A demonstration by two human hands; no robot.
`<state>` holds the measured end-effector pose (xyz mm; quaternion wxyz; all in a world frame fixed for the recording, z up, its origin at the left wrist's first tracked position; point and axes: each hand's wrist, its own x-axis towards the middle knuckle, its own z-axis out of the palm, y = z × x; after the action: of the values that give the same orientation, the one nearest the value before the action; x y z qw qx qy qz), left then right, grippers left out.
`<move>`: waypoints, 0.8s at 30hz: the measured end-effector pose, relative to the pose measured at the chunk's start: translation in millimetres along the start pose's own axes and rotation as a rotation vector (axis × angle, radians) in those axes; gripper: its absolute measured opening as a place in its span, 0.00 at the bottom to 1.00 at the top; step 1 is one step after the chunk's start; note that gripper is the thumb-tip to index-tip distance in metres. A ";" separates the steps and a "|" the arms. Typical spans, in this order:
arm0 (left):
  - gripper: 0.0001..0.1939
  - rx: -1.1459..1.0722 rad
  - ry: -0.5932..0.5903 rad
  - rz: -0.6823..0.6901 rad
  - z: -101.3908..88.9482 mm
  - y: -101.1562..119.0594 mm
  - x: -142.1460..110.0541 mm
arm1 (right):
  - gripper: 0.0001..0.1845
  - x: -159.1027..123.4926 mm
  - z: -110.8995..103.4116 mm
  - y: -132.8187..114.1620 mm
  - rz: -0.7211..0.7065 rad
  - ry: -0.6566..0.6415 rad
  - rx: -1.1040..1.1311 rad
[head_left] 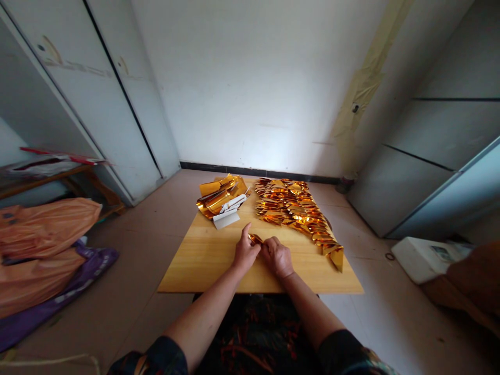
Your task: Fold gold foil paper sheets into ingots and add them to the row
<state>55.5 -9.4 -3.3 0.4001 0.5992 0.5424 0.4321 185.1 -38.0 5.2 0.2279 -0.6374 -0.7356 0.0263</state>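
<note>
Both my hands, left hand (245, 254) and right hand (278, 256), meet mid-frame on the bench (203, 260), fingers (247, 233) pinching a gold foil piece (255, 239) between them.

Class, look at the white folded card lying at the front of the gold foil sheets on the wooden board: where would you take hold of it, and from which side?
Probably grip the white card by its near edge, which juts clear of the gold foil sheets onto the bare wooden board. Come from the near left: the left hand is closer, though both hands pinch a small foil piece.
</note>
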 end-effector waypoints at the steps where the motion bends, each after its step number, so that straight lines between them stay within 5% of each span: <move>1: 0.41 0.019 0.002 -0.014 0.3 0.4 0.1 | 0.10 0.3 1.2 0.4 0.004 0.013 -0.003; 11: 0.42 0.117 0.037 -0.074 -1.7 14.6 -3.6 | 0.10 1.2 16.4 9.4 -0.052 0.177 -0.018; 24: 0.45 0.031 0.016 -0.112 -3.9 16.7 -3.4 | 0.11 2.4 19.0 11.9 -0.038 0.219 0.028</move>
<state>56.7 -14.3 13.5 0.4097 0.5706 0.5849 0.4055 188.9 -28.7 -15.0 0.3163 -0.6192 -0.7177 -0.0372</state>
